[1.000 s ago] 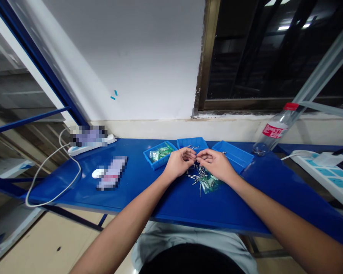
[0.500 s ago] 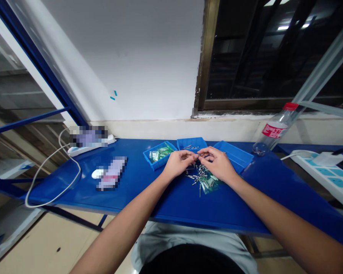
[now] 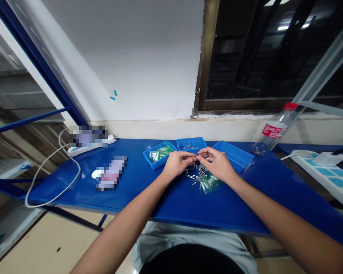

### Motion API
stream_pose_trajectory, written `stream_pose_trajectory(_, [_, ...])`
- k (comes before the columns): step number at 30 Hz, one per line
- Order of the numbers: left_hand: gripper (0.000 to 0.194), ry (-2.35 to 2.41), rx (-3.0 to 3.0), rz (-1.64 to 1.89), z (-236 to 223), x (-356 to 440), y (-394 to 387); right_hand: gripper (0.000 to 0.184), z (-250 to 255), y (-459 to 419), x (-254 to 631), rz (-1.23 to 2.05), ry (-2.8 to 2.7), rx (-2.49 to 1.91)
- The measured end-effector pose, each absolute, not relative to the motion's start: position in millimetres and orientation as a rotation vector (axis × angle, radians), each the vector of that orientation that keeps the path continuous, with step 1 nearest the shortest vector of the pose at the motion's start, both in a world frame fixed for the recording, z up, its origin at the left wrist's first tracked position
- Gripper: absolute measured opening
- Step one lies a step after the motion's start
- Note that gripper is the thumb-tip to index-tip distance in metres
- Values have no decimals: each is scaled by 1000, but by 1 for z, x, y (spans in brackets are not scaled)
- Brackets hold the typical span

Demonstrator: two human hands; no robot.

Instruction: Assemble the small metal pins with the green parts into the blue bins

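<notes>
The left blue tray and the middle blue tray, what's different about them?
The left tray holds green packets; the middle tray holds thin metal pieces. The left tray sits at a slant; the middle tray lies nearly square to the wall. Both are blue and open on top.

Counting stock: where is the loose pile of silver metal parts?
Head view, right of centre: the pile lies by the bare right hand, beside greenish plastic packets.

Probably a workshop: blue bench (image 3: 140, 179), bins (image 3: 237, 153), metal parts (image 3: 200, 173).
</notes>
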State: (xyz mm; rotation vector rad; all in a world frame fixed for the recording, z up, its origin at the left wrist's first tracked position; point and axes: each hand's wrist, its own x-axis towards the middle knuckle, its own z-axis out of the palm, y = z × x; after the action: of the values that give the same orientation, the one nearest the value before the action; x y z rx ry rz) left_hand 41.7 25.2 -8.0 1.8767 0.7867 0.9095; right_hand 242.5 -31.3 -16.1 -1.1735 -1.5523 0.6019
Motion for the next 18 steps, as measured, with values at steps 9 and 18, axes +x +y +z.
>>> stream_pose_trajectory(9, [28, 715, 1748, 1018, -8, 46, 24, 24, -21, -27, 245, 672, -1491, -1128])
stream_pose_trajectory(18, [27, 639, 1686, 1022, -9, 46, 26, 23, -15, -32, 245, 409, -1680, -1196])
